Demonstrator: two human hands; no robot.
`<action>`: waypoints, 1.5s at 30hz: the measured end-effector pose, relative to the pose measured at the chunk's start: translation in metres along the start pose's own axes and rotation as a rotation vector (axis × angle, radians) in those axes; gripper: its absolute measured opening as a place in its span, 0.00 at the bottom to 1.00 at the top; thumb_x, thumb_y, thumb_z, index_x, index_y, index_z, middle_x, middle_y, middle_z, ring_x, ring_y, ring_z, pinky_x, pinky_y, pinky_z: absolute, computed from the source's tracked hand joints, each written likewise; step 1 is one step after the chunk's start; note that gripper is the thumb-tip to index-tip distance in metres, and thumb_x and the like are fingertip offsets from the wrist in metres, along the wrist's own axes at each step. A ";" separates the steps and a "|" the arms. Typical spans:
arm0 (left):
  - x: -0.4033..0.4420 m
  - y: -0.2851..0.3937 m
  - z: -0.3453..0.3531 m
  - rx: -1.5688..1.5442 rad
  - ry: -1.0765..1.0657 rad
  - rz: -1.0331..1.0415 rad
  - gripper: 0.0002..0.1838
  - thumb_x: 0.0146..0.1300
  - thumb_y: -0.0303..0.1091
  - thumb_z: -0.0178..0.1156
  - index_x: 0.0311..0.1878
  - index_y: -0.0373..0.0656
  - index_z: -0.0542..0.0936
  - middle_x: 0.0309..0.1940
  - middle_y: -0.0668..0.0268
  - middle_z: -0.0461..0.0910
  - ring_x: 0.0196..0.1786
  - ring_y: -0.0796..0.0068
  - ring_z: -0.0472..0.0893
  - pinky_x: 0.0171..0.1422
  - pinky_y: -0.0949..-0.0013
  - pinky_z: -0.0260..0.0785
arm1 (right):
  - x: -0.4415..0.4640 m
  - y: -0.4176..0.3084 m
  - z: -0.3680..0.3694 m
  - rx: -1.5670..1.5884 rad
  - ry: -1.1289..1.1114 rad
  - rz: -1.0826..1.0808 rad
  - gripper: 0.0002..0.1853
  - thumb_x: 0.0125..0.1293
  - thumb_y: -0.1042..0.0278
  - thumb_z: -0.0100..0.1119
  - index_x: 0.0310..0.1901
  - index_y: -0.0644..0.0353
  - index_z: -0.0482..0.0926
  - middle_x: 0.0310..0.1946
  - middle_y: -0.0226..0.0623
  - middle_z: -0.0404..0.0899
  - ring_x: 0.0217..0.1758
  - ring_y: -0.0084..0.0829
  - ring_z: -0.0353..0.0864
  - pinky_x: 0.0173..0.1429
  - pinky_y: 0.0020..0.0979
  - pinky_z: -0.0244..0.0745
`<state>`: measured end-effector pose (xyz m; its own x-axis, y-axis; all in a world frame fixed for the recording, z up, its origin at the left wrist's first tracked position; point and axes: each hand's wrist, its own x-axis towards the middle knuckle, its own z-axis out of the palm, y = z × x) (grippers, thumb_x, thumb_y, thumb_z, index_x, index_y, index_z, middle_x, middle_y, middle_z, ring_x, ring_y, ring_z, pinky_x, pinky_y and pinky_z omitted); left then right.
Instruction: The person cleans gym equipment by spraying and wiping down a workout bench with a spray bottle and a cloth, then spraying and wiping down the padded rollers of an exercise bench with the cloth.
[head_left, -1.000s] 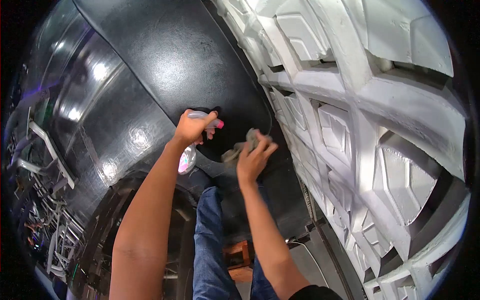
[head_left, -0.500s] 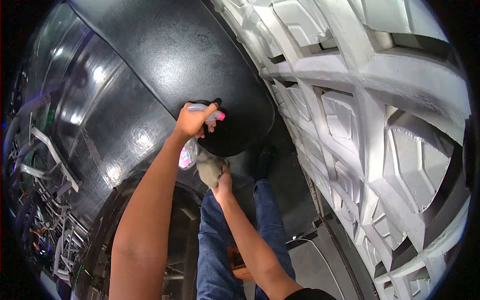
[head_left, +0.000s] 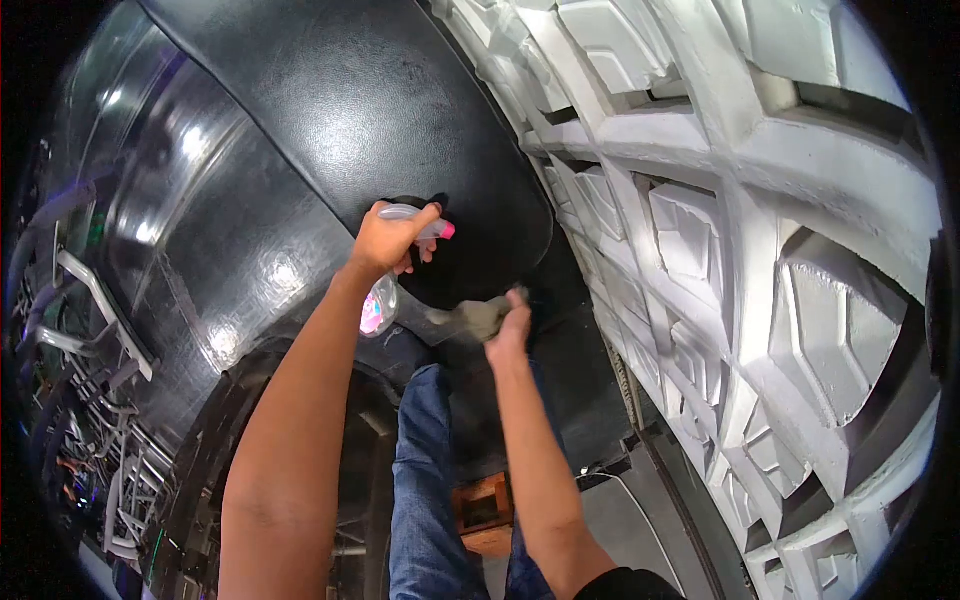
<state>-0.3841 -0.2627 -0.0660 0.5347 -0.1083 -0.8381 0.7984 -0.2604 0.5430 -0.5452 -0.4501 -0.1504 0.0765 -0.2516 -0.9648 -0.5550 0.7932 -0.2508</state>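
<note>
My left hand (head_left: 392,238) is wrapped round the neck of a clear spray bottle (head_left: 380,305) with a pink nozzle tip, held over the edge of the black padded surface (head_left: 350,110). The bottle's lower part, with a pink label, hangs below the hand. To the right, my right hand (head_left: 512,325) is closed on a greyish cloth (head_left: 478,318), slightly blurred, near the rounded lower end of the padded surface.
A white lattice wall (head_left: 740,180) rises along the right. Metal frames (head_left: 105,300) crowd the far left. Below are my jeans-clad legs (head_left: 425,480), a wooden object (head_left: 482,510) between them, and a pale cable (head_left: 640,510) on the floor.
My right hand and the cloth swung left towards the bottle, then back to the right. My left hand still holds the bottle in nearly the same place.
</note>
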 end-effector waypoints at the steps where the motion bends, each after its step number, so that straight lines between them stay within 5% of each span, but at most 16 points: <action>1: 0.002 -0.002 0.001 0.011 0.020 -0.014 0.26 0.67 0.56 0.61 0.26 0.40 0.84 0.15 0.64 0.80 0.11 0.75 0.75 0.14 0.72 0.64 | 0.012 -0.015 -0.005 -0.041 -0.016 -0.077 0.24 0.71 0.53 0.54 0.62 0.59 0.74 0.60 0.41 0.75 0.62 0.42 0.76 0.67 0.42 0.70; 4: 0.002 -0.004 0.001 0.014 0.034 -0.027 0.26 0.67 0.56 0.61 0.26 0.40 0.84 0.15 0.64 0.80 0.12 0.75 0.75 0.14 0.72 0.64 | 0.016 -0.074 0.008 -0.139 -0.084 -0.277 0.30 0.70 0.52 0.55 0.68 0.62 0.70 0.65 0.41 0.72 0.67 0.41 0.71 0.72 0.40 0.63; 9: 0.001 -0.003 0.002 0.007 0.020 -0.038 0.26 0.67 0.56 0.62 0.26 0.40 0.84 0.16 0.65 0.80 0.12 0.76 0.75 0.15 0.73 0.64 | -0.016 -0.158 0.088 -0.509 -0.156 -0.447 0.31 0.71 0.49 0.54 0.67 0.63 0.71 0.64 0.46 0.73 0.68 0.46 0.72 0.69 0.43 0.65; 11: 0.002 -0.005 0.001 -0.013 0.031 -0.021 0.26 0.67 0.55 0.62 0.27 0.40 0.85 0.16 0.65 0.80 0.12 0.76 0.75 0.15 0.73 0.64 | -0.022 -0.163 0.107 -1.308 -0.086 -0.829 0.32 0.71 0.48 0.52 0.65 0.67 0.71 0.63 0.54 0.73 0.66 0.53 0.73 0.69 0.46 0.64; 16: 0.000 0.002 0.000 -0.014 0.017 -0.057 0.25 0.67 0.55 0.62 0.27 0.40 0.85 0.16 0.65 0.80 0.12 0.76 0.75 0.15 0.73 0.64 | -0.001 -0.126 0.061 -1.023 -0.032 -1.034 0.34 0.71 0.47 0.52 0.66 0.69 0.70 0.64 0.60 0.73 0.68 0.56 0.71 0.70 0.47 0.63; 22: -0.001 -0.002 -0.002 0.000 0.004 -0.078 0.25 0.67 0.55 0.63 0.27 0.40 0.86 0.16 0.65 0.80 0.12 0.76 0.75 0.15 0.73 0.64 | -0.041 -0.068 0.028 -0.632 0.145 -0.367 0.36 0.73 0.45 0.49 0.72 0.65 0.66 0.71 0.53 0.68 0.72 0.49 0.68 0.74 0.42 0.59; 25: -0.002 0.004 -0.006 -0.002 -0.015 -0.073 0.24 0.65 0.53 0.64 0.27 0.39 0.86 0.17 0.65 0.81 0.14 0.77 0.76 0.15 0.74 0.65 | -0.031 -0.030 0.012 -0.535 0.093 -0.253 0.35 0.71 0.47 0.54 0.71 0.66 0.67 0.69 0.42 0.70 0.68 0.38 0.71 0.72 0.34 0.61; 27: -0.004 0.006 -0.005 -0.011 -0.028 -0.069 0.23 0.64 0.51 0.65 0.27 0.38 0.87 0.17 0.66 0.82 0.15 0.77 0.77 0.16 0.74 0.66 | -0.024 -0.022 0.006 -0.485 0.071 -0.340 0.36 0.75 0.46 0.45 0.76 0.64 0.59 0.72 0.51 0.65 0.73 0.47 0.67 0.74 0.43 0.59; 34: -0.004 0.004 -0.005 -0.029 -0.035 -0.065 0.23 0.65 0.52 0.66 0.28 0.38 0.88 0.17 0.65 0.82 0.15 0.77 0.77 0.16 0.73 0.66 | -0.023 -0.091 0.058 -0.750 0.167 -0.694 0.33 0.75 0.52 0.45 0.74 0.67 0.59 0.70 0.57 0.66 0.73 0.53 0.67 0.73 0.49 0.61; 42: -0.008 0.009 -0.007 0.013 -0.047 -0.052 0.21 0.62 0.51 0.66 0.34 0.40 0.90 0.20 0.65 0.83 0.18 0.77 0.79 0.17 0.72 0.68 | -0.051 -0.073 0.045 -1.125 0.028 -1.287 0.22 0.71 0.71 0.55 0.64 0.63 0.68 0.60 0.51 0.66 0.64 0.52 0.71 0.67 0.49 0.66; 45: -0.006 0.004 -0.008 0.019 -0.032 -0.036 0.21 0.63 0.51 0.65 0.36 0.41 0.90 0.19 0.63 0.82 0.14 0.75 0.76 0.16 0.72 0.68 | -0.056 -0.042 0.030 -1.246 0.003 -1.410 0.26 0.63 0.76 0.61 0.65 0.59 0.71 0.60 0.50 0.65 0.66 0.52 0.68 0.69 0.48 0.66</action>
<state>-0.3820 -0.2553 -0.0587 0.4962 -0.1286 -0.8586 0.8115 -0.2829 0.5114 -0.5011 -0.4529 -0.0883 0.9525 -0.2756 -0.1294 -0.2995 -0.7725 -0.5599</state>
